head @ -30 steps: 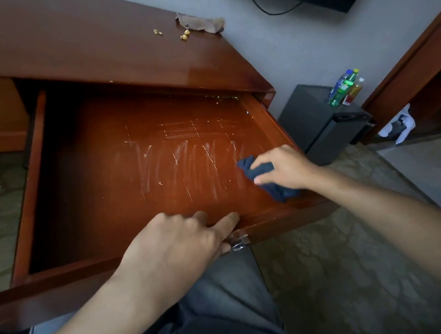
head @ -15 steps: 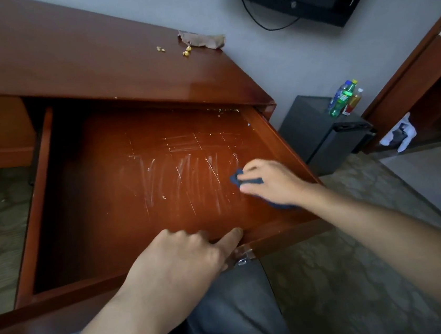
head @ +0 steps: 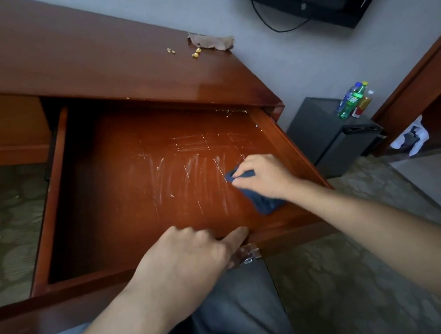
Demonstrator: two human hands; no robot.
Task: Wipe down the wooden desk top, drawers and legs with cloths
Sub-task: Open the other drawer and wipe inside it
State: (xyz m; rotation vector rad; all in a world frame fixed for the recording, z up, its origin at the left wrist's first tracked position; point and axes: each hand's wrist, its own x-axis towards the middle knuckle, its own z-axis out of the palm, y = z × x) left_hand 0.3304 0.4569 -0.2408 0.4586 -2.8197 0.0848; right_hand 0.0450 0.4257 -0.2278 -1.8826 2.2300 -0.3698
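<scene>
My right hand, pinching the cloth, had slid inward across the drawer (left hand gripping its front), scuffs remaining.

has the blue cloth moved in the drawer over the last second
Yes. The blue cloth, under the right hand, slid leftward along the drawer floor, away from its right wall and toward the white streaks.
</scene>
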